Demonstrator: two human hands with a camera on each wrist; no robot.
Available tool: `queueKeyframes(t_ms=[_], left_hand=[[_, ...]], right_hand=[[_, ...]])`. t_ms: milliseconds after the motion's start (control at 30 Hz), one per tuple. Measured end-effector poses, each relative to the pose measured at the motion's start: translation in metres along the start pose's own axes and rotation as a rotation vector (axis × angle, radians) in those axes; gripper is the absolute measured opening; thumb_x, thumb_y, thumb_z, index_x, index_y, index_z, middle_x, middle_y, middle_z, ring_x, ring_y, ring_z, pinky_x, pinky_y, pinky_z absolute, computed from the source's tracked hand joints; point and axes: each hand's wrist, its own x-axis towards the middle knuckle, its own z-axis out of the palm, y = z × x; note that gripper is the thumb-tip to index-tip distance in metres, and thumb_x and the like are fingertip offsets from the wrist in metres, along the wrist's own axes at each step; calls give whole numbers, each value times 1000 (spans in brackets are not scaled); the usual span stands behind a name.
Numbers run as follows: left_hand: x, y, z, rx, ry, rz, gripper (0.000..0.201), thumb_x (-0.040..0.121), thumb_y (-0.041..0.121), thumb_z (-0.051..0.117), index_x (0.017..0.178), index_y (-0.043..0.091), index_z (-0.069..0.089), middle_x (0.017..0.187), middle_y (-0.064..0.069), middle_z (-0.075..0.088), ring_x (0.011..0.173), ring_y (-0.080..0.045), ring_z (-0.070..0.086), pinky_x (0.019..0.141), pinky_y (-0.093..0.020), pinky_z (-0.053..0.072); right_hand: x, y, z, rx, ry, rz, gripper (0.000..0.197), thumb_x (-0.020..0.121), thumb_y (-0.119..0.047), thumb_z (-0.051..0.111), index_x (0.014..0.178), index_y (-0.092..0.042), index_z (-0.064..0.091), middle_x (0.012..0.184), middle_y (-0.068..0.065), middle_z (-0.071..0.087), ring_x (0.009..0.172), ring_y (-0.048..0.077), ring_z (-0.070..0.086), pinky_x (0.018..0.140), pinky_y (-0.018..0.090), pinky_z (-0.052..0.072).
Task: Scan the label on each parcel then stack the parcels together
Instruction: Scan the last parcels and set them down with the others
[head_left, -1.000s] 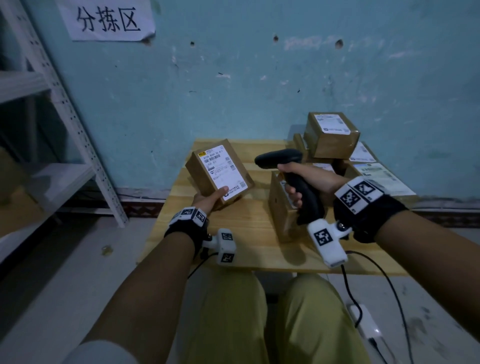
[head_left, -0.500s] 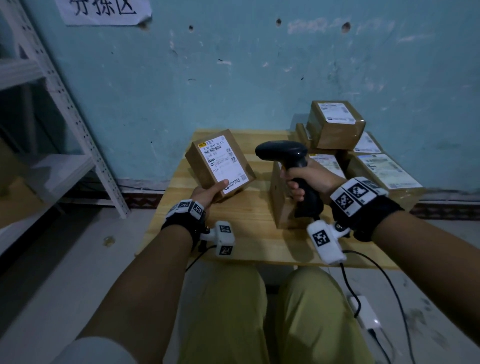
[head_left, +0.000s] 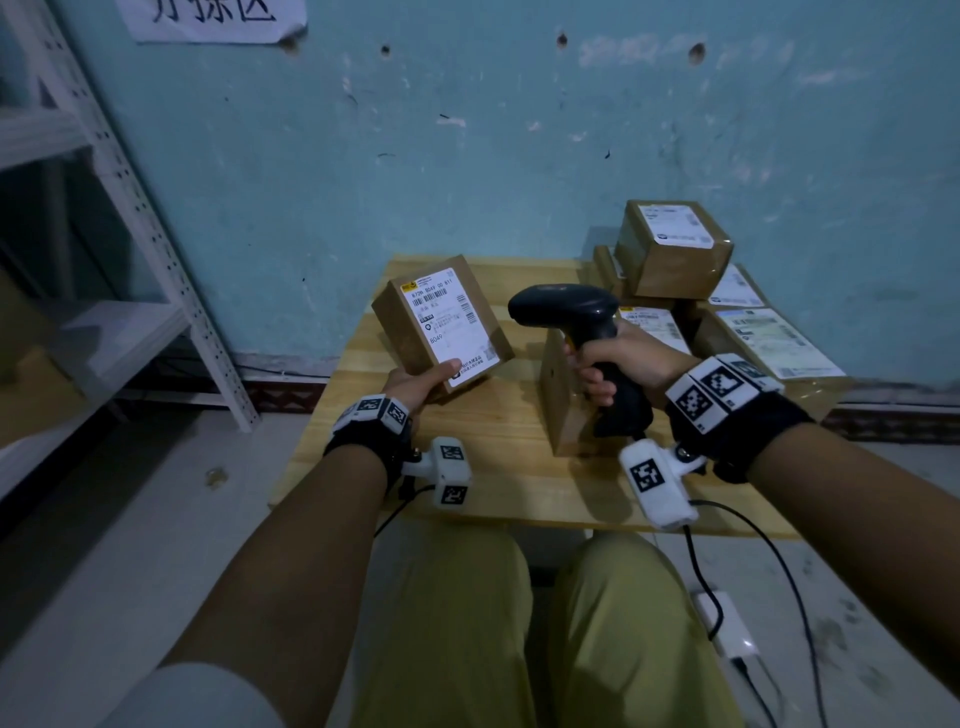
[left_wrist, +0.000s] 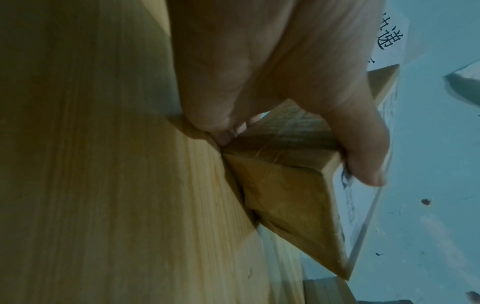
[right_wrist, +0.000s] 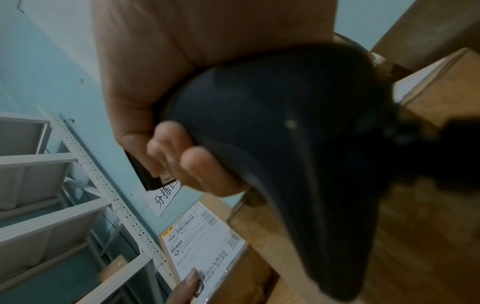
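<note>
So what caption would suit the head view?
Left hand tilts a labelled parcel toward the barcode scanner gripped in the right hand.

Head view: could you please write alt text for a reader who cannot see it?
Left hand holds a parcel tilted, label up, while the right hand points a black scanner toward it above a wooden table. More parcels are piled at the back right.
</note>
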Motion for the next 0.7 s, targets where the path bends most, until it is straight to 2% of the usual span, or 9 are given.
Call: queueKeyframes(t_ms=[67,167,233,300,367,433,533,700], left_hand=[[-1,0,0,2,-4,3,99,36,42,87,123,7,57,119,-12,66,111,-27,61,104,-45,43],[-8,4,3,3,-9,23,71,62,25,82,124,3,55,120,-14,64,111,-28,60,104,-44,43],[-11,5,3,6,-11,21,76,58,26,82,125,3,55,120,-14,64,111,-27,60,104,-43,43],[-12,6,4,7,-19,21,70,65,22,80,127,3,53,122,-14,63,112,-27,60,105,-44,43],[-14,7,4,15,-15,17,63,71,18,77,127,3,53,122,-14,62,113,-28,59,105,-44,42],[-15,7,3,13,-8,24,78,57,28,83,126,4,54,121,-13,64,112,-28,60,105,-45,43],[-7,3,1,38,0,18,100,32,43,83,122,8,58,119,-10,66,110,-27,62,103,-44,45],[-2,0,-1,51,23,17,98,27,44,84,116,9,62,118,-11,67,109,-26,63,103,-43,45]], right_hand=[[0,1,0,12,-16,-10,25,87,12,36,72,-6,45,39,0,39,29,10,35,33,18,33],[1,1,-1,12,-29,-27,30,87,12,36,65,-6,47,39,1,37,29,11,34,34,18,32],[2,1,-1,17,-34,-21,40,88,12,36,57,-8,53,38,1,37,28,11,33,34,18,32],[3,2,-1,7,-32,-20,51,88,12,35,49,-13,57,37,1,37,28,11,33,34,18,32],[3,2,0,3,-23,-20,48,88,12,35,52,-11,56,37,1,37,28,11,34,34,18,32],[3,2,-1,11,-12,-23,36,88,12,36,61,-6,51,38,2,37,28,11,34,34,17,32],[3,2,-2,4,9,-4,31,88,12,35,66,-5,49,38,1,37,28,11,34,34,16,32],[2,1,1,-9,46,3,25,88,13,33,75,-5,44,37,-1,37,27,10,32,33,15,31]])
